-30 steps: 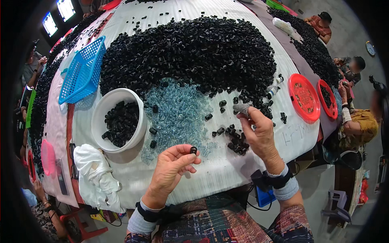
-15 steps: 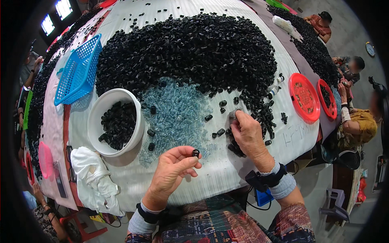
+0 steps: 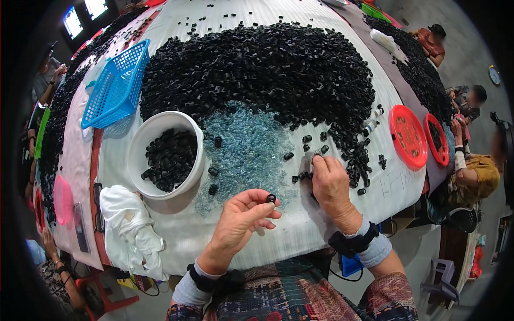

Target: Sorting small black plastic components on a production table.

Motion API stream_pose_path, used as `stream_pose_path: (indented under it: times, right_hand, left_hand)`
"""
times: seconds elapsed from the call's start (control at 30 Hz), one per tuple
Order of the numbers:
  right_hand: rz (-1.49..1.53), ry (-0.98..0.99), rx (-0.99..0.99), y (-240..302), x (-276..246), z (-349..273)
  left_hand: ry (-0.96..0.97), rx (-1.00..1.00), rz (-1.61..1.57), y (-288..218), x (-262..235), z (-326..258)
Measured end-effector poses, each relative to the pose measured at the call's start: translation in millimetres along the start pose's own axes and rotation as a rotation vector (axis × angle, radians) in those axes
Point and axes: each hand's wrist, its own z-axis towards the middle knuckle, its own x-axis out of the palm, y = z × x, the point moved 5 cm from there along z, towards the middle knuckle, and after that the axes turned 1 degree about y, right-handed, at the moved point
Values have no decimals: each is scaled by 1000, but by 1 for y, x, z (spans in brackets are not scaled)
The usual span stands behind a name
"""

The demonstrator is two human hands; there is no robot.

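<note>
My left hand (image 3: 243,222) is closed in a pinch around a small black cylindrical part (image 3: 271,198), its open end facing up. Close by on the right, my right hand (image 3: 333,184) has its fingers drawn together over the tabletop. A greyish bit shows at its fingertips, but I cannot make out what it is. Loose black parts (image 3: 356,158) lie beside and partly under that hand. Between the hands and a big heap of black parts (image 3: 257,69) spreads a pile of small clear bluish pieces (image 3: 243,155).
A white bowl (image 3: 198,160) holding black parts stands left of the bluish pile. Behind it is a blue basket (image 3: 115,88); in front, a white cloth (image 3: 126,219). Red lids (image 3: 396,115) and small bottles (image 3: 370,127) lie at right. Other people sit at neighbouring tables.
The whole view has shifted slightly, moving the table things rightward. My left hand still pinches the black part, a little further right. My right hand stays low by the loose parts.
</note>
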Motion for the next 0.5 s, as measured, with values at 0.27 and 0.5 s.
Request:
stream_pose_path:
  times: [0.27,0.5]
  right_hand:
    - [53,-23,-1,-6,2,-2]
    - [631,48,191,0,-17,5]
  left_hand:
    - [-4,28,54,0,7,-2]
    - [-50,36,137,-1,12,-5]
